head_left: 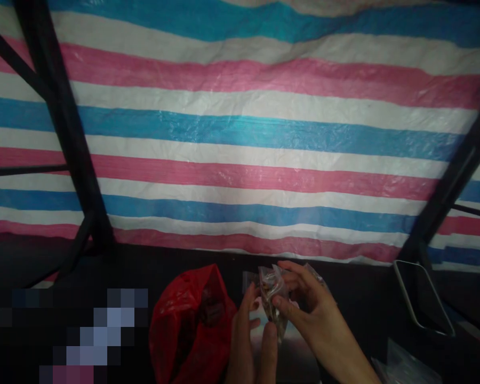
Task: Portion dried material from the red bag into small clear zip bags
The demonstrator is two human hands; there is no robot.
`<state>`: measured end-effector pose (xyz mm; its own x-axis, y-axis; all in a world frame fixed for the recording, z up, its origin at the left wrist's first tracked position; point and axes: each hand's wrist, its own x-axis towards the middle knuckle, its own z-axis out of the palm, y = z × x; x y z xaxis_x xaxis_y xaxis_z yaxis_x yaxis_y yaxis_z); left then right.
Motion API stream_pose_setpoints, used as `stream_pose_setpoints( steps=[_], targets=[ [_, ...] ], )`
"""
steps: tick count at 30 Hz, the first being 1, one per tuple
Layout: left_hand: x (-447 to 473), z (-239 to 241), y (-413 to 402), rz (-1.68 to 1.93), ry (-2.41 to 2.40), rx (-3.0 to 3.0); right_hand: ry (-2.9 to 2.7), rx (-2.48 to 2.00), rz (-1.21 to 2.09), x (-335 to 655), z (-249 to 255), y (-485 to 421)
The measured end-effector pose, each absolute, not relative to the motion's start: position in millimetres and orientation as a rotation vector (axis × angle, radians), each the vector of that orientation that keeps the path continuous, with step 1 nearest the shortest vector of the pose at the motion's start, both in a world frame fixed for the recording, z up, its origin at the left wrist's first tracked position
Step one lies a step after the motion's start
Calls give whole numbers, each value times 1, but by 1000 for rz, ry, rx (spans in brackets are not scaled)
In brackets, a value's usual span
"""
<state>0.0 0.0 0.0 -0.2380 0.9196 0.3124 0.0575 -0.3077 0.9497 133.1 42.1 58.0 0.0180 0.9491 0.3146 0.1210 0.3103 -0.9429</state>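
Note:
Low in the middle of the head view, both my hands meet on a small clear plastic bag [272, 293] with small brownish pieces inside. My right hand [320, 320] pinches the bag's upper part between thumb and fingers. My left hand [253, 341] comes up from below, its fingers closed on the bag's lower edge. The bag hangs upright between the two hands, over a dark table.
A red plastic bag [190, 325] lies open just left of my hands. A phone or tablet [422, 296] leans at the right. More clear plastic [404, 368] sits at the bottom right. A pink, white and blue striped tarp [240, 144] and black frame bars [64, 122] fill the background.

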Motion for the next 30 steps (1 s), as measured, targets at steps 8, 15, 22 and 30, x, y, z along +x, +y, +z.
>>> stream_pose_setpoints(
  steps=[8, 15, 22, 30],
  targets=[
    [-2, 8, 27, 1365, 1101, 1094, -1303, -978, 1085, 129, 57, 42],
    [-31, -3, 29, 1415, 1246, 1110, -1284, -1087, 1065, 131, 54, 46],
    [-36, 32, 24, 1326, 1282, 1290, -1281, -1003, 1136, 120, 49, 43],
    [-39, 32, 29, 1293, 1348, 1267, -1271, -1004, 1225, 107, 53, 45]
  ],
)
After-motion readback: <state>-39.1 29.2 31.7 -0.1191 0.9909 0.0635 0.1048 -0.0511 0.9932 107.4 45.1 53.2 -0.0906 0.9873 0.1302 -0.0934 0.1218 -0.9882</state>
